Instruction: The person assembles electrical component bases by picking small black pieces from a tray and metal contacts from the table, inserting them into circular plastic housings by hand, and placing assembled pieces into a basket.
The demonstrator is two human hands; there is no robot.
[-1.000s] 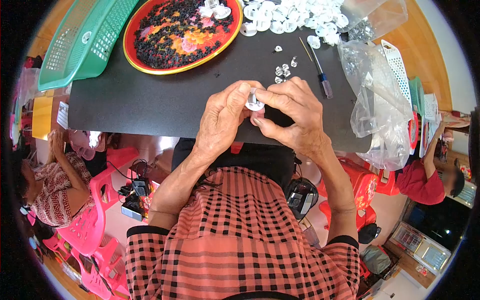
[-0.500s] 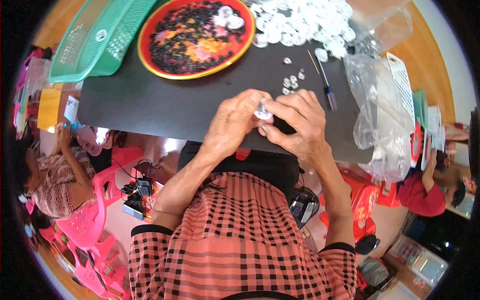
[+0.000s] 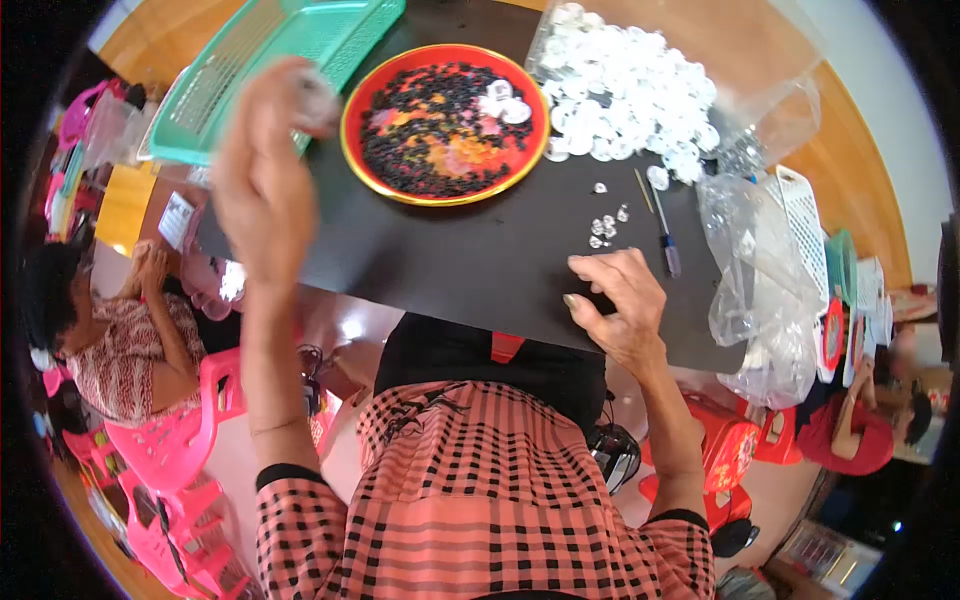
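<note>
My left hand [image 3: 265, 180], blurred by motion, is raised over the near right side of the green basket [image 3: 215, 100]. Its fingers are closed on a whitish round piece [image 3: 317, 104], too smeared to make out in detail. My right hand [image 3: 627, 305] rests by the table's near edge with nothing in it, thumb and fingers apart. Just beyond it lie several small clear-white bits [image 3: 603, 228]. A red round tray [image 3: 347, 130] holds many small black pieces and a few white discs [image 3: 505, 102].
A heap of white discs [image 3: 630, 90] covers the table's far right. A blue-handled pen-like tool [image 3: 670, 255] and a thin stick [image 3: 643, 190] lie nearby. Clear plastic bags [image 3: 750, 290] hang over the right edge. Other people [image 3: 130, 340] sit left and right.
My hands have parted. The left swung up and left to the green basket with the whitish piece; the right let go and moved slightly right and down. The view shifted a little.
</note>
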